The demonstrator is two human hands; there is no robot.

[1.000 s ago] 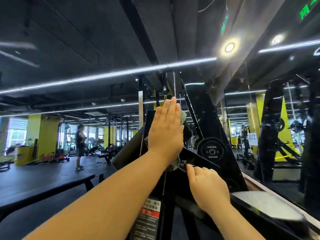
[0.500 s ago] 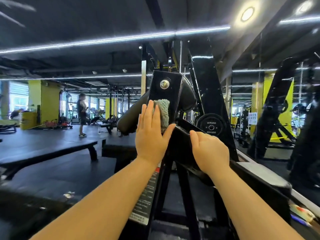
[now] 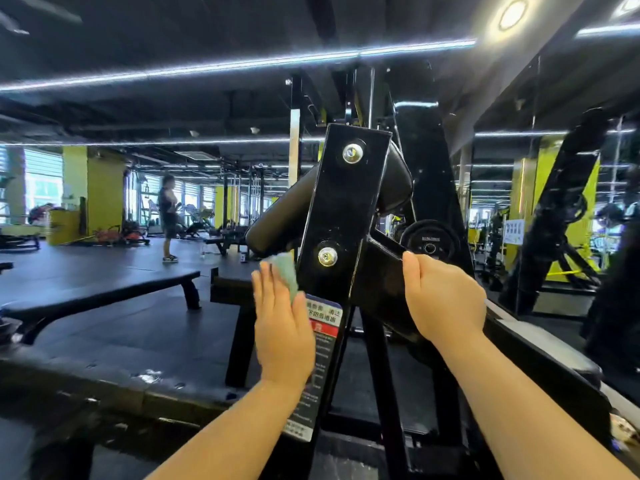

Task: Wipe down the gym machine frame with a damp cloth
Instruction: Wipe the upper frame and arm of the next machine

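- Single cam, head-worn, wide-angle. Sits at wearer's eye ht, facing fwd & a bit down.
- Aimed at upright of black machine frame (image 3: 346,202), which fills centre of view, v. close.
- Both forearms enter from bottom edge. Left hand (image 3: 282,334) & right hand (image 3: 445,299) sit mid-view at arm's reach.
- Wide FOV: ceiling light strips (image 3: 242,65) bow across top, gym floor (image 3: 86,261) runs off far left, mirror wall (image 3: 519,237) on right edge.

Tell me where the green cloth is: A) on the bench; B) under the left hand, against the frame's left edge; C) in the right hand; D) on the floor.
B: the left hand presses the green cloth against the black frame plate's left edge; the right hand holds no cloth.
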